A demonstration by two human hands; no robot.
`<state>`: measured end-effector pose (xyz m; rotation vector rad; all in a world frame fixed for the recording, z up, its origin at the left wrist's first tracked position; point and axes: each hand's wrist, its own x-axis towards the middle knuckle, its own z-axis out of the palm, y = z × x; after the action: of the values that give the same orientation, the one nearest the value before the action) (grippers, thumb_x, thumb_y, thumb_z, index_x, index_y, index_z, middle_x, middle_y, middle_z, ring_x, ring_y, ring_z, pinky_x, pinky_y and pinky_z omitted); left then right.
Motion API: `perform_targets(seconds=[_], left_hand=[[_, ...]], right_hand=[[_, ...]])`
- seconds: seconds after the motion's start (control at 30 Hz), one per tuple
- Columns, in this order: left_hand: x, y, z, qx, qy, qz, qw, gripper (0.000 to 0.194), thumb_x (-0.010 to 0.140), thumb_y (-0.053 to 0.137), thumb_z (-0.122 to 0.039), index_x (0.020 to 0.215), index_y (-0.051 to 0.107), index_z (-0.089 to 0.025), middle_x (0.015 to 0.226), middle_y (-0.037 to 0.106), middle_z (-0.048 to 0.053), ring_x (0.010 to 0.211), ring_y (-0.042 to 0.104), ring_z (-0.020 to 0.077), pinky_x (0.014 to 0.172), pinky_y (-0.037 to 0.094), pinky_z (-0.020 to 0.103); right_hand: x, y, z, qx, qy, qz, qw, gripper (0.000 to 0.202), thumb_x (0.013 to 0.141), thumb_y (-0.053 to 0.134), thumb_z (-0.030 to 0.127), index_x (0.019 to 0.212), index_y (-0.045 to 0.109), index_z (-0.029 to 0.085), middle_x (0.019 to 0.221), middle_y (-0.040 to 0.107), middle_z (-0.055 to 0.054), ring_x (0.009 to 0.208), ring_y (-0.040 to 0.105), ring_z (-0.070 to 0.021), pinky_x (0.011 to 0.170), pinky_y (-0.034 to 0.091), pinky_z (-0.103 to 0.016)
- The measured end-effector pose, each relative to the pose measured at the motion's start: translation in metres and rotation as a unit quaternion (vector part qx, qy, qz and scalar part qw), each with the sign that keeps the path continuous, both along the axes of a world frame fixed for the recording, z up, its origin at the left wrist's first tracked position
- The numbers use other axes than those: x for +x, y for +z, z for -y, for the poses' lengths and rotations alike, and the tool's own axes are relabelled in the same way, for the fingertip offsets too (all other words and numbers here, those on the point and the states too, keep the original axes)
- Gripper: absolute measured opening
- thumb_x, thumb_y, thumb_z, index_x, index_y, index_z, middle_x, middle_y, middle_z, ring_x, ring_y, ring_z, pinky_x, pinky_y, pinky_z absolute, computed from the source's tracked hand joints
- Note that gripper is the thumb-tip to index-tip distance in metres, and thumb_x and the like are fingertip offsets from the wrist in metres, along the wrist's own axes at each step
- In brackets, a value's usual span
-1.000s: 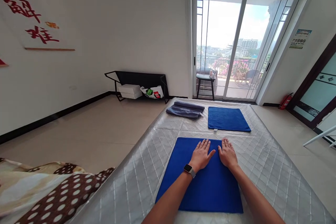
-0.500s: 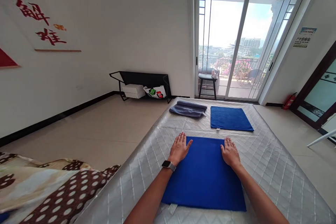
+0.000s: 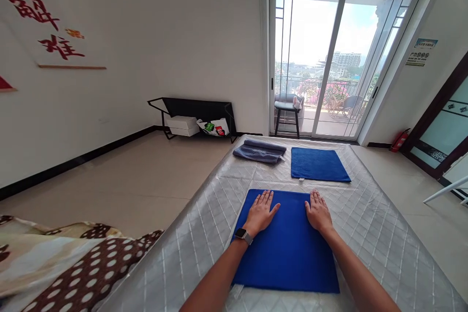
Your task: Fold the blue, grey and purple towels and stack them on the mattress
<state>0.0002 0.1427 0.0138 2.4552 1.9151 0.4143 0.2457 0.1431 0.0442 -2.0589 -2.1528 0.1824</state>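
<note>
A blue folded towel (image 3: 287, 253) lies flat on the silver quilted mattress cover (image 3: 197, 234), its white tag showing at the near left corner. My left hand (image 3: 260, 214), with a watch at the wrist, rests palm down on the towel's far left part, fingers stretched out. Palm down too, my right hand (image 3: 319, 210) lies over the far right edge with its fingers straight and the thumb apart. Beyond them is a second blue towel (image 3: 320, 165), folded flat. Left of that sits a grey folded towel (image 3: 260, 151).
A brown dotted blanket (image 3: 84, 268) lies at the lower left. By the back wall stands a black rack (image 3: 197, 107) holding white boxes (image 3: 182, 125) and a bag. Sliding glass doors (image 3: 310, 58) are behind the bed, with a fire extinguisher (image 3: 399, 140) to the right.
My left hand has moved right, from the towel's left edge onto its surface. My right hand stays at the right edge. The view has shifted slightly.
</note>
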Motion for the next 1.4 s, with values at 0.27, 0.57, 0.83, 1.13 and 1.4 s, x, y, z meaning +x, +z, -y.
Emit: perform_targets(seconds=[0.27,0.57,0.83,1.13,1.4], left_hand=[[-0.051,-0.007,-0.004,-0.019,0.075,0.002,0.997,0.077,0.099,0.020,-0.060,0.152,0.032,-0.006,0.158,0.035,0.016,0.149,0.025,0.0287,0.120,0.025,0.046],[-0.047,-0.009,-0.006,-0.019,0.073,0.021,0.997,0.078,0.098,0.018,-0.060,0.153,0.031,-0.007,0.159,0.033,0.016,0.150,0.023,0.0286,0.121,0.023,0.046],[-0.057,-0.007,-0.010,-0.026,0.067,-0.010,0.997,0.073,0.100,0.017,-0.057,0.153,0.031,-0.009,0.158,0.035,0.016,0.149,0.025,0.0280,0.121,0.022,0.049],[0.064,0.020,0.047,0.077,-0.130,0.024,0.988,0.059,0.104,0.024,-0.047,0.152,0.036,-0.016,0.157,0.039,0.011,0.148,0.030,0.0224,0.121,0.029,0.043],[0.020,0.004,0.077,0.016,-0.116,-0.008,0.993,0.063,0.102,0.024,-0.056,0.152,0.037,-0.019,0.157,0.040,0.009,0.146,0.033,0.0221,0.119,0.032,0.043]], right_hand=[[-0.001,0.007,0.001,-0.001,-0.001,0.011,1.000,0.064,0.101,0.022,0.038,0.154,0.029,0.003,0.162,0.027,-0.015,0.152,0.018,-0.0204,0.121,0.016,-0.038],[0.002,0.008,0.052,-0.002,0.016,0.036,0.999,0.064,0.101,0.021,0.039,0.154,0.028,0.003,0.162,0.024,-0.015,0.152,0.016,-0.0221,0.122,0.015,-0.041],[0.001,0.005,0.080,-0.025,0.007,0.011,1.000,0.065,0.100,0.023,0.039,0.155,0.025,0.004,0.163,0.021,-0.013,0.152,0.014,-0.0213,0.122,0.015,-0.040],[-0.001,0.010,0.081,-0.020,0.012,0.003,1.000,0.064,0.099,0.025,0.037,0.154,0.028,0.004,0.162,0.023,-0.013,0.152,0.016,-0.0221,0.122,0.017,-0.041],[-0.001,0.010,0.082,-0.024,0.010,0.006,1.000,0.065,0.100,0.023,0.039,0.154,0.027,0.003,0.163,0.024,-0.014,0.152,0.016,-0.0218,0.122,0.015,-0.039]])
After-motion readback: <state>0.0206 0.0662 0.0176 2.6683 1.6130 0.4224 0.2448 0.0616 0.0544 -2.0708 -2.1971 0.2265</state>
